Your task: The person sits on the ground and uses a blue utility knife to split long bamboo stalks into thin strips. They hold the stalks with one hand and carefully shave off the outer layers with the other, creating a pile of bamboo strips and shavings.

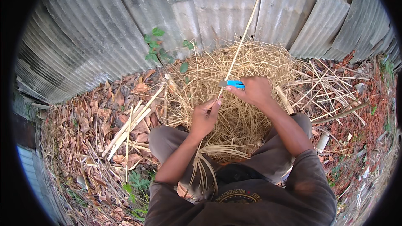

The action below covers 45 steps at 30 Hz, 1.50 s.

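Left hand (204, 119) pinches a long, pale, woody strip (243, 39); right hand (256, 91) wraps a blue-handled knife (235, 84), blade touching it, I think. Dark fabric shirt (188, 203) has arched yellowish lettering (238, 192).

A pale, slender strip (240, 45) slants away; a blue-handled knife (234, 84) crosses its lower part

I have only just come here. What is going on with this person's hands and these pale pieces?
The person's left hand grips the near part of a long, narrow strip that points toward the corrugated metal wall. The right hand holds a blue-handled knife, its blade across the strip. A heap of thin, pale shavings lies in front; thicker pale pieces lie at the left on dry leaves.
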Tool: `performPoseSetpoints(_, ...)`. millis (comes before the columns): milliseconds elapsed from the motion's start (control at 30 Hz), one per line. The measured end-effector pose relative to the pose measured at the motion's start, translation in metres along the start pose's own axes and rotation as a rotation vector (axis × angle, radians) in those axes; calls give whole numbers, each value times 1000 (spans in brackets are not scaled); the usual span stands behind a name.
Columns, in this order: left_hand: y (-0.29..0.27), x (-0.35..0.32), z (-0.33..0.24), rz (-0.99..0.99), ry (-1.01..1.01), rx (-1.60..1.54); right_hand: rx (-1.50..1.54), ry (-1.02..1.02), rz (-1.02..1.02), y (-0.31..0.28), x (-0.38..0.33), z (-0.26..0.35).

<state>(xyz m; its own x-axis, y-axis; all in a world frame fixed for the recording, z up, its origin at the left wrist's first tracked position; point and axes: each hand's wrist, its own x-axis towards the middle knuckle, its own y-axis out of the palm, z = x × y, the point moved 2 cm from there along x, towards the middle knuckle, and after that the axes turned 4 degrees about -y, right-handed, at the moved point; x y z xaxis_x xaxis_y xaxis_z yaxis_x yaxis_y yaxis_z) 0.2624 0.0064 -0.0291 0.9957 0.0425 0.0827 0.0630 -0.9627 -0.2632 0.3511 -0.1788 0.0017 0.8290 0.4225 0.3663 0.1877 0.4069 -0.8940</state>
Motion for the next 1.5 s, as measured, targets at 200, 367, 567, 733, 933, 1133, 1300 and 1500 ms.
performPoseSetpoints(200, -4, 0, -9, 32, -9, 63, -45, -60, 12, 9, 3, -1)
performPoseSetpoints(367, -11, 0, -3, 170, -234, -111, -10, -83, -88, 5, 3, -5)
performPoseSetpoints(567, -10, -7, -11, 228, -424, -263, -20, -7, -2, 4, 4, -7)
performPoseSetpoints(733, -13, -8, -18, 228, -478, -295, -24, -14, 8, 7, 2, -8)
performPoseSetpoints(933, -8, -9, -11, 240, -534, -334, -77, -31, -3, 12, 3, -14)
performPoseSetpoints(1133, -1, -12, 5, 207, -433, -213, -136, -162, -51, 32, 8, -31)
performPoseSetpoints(1300, 4, -14, 21, 206, -371, -109, -221, -171, 55, 38, 18, -48)
performPoseSetpoints(1500, 12, -26, 15, 260, -439, -177, -255, -110, 130, 34, 31, -90)
